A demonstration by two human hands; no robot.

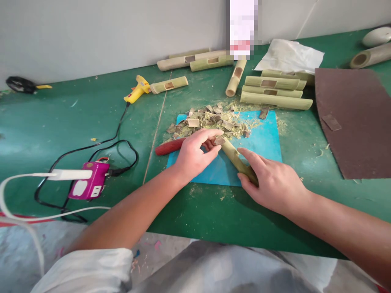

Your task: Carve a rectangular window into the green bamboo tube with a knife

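Observation:
My right hand is wrapped round a light green bamboo tube, which slants across a blue mat. The tube's far end points up and left, toward my other hand. There, my left hand pinches a small brown piece of sandpaper between thumb and fingers, against or right beside that end. Just past my left wrist lies a red rounded handle, partly hidden by the hand. Beyond both hands, a heap of brown scraps and bamboo shavings covers the mat's far edge.
Several cut bamboo tubes lie at the back. A brown sheet is on the right, near white paper. On the left are a yellow gun-shaped tool, its black cord and a purple power socket.

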